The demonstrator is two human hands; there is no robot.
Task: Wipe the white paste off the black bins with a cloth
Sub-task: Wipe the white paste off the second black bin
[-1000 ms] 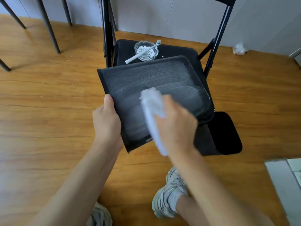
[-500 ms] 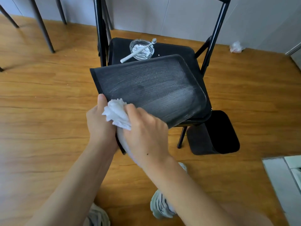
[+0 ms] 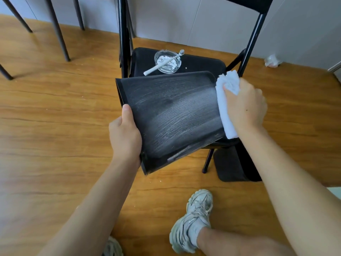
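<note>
Two hands are working: our left hand (image 3: 125,133) is gripping the bin (image 3: 171,115) over the chair (image 3: 199,63); our right hand (image 3: 245,106) is pinching the cloth (image 3: 224,109) at the bin's far edge; pressing there risks twisting it loose, smearing paste

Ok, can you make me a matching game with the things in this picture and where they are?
Things:
1. white cloth
2. black bin
3. glass dish
4. crumpled wad

Places:
A. on the chair seat
B. on the floor by the wall
C. in the right hand
D. held at its edge by the left hand

Pairs: 1-C, 2-D, 3-A, 4-B
</note>
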